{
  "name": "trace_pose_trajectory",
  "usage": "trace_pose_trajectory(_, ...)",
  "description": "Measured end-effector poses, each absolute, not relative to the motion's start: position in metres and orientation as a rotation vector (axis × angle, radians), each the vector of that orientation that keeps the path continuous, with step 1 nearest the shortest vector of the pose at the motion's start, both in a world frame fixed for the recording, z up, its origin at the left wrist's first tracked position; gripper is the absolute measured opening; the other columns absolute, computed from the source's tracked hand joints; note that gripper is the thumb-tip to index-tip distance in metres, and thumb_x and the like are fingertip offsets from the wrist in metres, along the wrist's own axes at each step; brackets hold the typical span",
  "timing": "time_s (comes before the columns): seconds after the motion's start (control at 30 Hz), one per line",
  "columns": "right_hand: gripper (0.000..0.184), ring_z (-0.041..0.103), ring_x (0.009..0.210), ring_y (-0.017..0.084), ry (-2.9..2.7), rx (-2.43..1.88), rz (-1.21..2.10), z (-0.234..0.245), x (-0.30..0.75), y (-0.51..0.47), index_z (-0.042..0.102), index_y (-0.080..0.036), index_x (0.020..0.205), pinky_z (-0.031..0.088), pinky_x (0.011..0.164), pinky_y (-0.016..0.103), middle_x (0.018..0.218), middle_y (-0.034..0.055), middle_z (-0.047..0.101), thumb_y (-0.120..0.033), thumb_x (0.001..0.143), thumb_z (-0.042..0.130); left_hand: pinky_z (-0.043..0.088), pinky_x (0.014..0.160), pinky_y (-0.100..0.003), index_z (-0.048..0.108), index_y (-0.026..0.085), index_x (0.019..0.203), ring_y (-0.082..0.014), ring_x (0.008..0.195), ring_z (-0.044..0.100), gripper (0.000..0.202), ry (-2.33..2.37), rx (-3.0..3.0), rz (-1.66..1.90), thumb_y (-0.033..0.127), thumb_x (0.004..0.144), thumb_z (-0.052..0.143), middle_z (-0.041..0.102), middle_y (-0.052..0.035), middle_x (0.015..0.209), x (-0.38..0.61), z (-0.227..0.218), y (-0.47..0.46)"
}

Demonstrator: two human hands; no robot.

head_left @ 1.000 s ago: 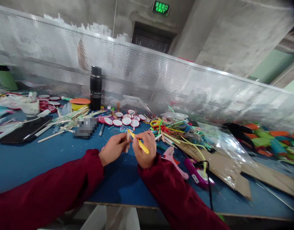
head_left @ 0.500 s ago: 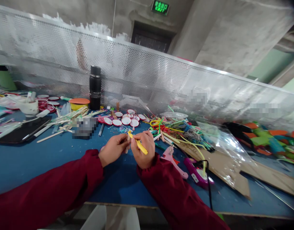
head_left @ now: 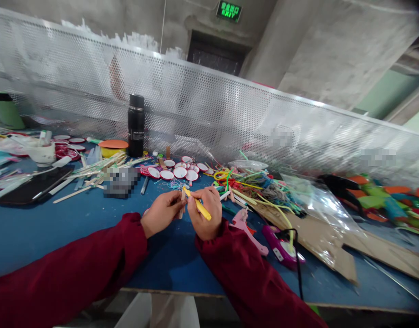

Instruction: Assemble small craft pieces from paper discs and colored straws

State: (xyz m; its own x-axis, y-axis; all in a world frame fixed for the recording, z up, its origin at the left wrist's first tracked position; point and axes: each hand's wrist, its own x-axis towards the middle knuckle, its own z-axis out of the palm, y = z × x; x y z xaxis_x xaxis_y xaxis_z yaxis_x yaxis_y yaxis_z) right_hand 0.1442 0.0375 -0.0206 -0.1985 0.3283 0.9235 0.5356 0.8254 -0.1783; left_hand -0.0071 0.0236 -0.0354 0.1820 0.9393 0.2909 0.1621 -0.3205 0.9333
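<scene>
Over the blue table [head_left: 103, 232], my left hand [head_left: 162, 213] pinches a short, flat wooden stick [head_left: 182, 206] that stands nearly upright between its fingers. My right hand [head_left: 206, 214] is closed around a yellow marker [head_left: 203, 210]. The marker's tip end is at the top of the wooden stick; whether it touches is too small to tell. A pink glue gun [head_left: 242, 223] lies just right of my right wrist. Beyond both hands sits a cluster of round, white-faced pieces with red rims [head_left: 180, 172].
A black bottle [head_left: 136, 125] stands by the perforated metal screen [head_left: 209, 105]. A phone [head_left: 33, 186] and a bundle of wooden sticks [head_left: 107, 169] are at left. On the right are tangled pipe cleaners [head_left: 264, 187], a purple device [head_left: 283, 246] with a black cable, and cardboard [head_left: 319, 234].
The yellow marker has shifted very slightly beside the wooden stick, and a little more of the stick shows. Both hands keep their grips and nearly the same places.
</scene>
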Motion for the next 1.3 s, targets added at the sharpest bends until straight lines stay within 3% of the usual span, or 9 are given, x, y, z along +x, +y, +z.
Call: trace_pose_trajectory(1.3, 0.007, 0.057, 0.07, 0.016, -1.8, -0.685, -0.222, -0.019, 0.1445, 0.0354, 0.054, -0.022, 0.082, 0.044, 0.088, 0.041, 0.072, 0.0003, 0.064, -0.018, 0.087, 0.054, 0.033, 0.049, -0.022, 0.048, 0.017, 0.067, -0.0083, 0.048, 0.043, 0.033, 1.062, 1.62, 1.243, 0.042, 0.089, 0.053, 0.05, 0.0037, 0.055, -0.0063, -0.032, 0.0226)
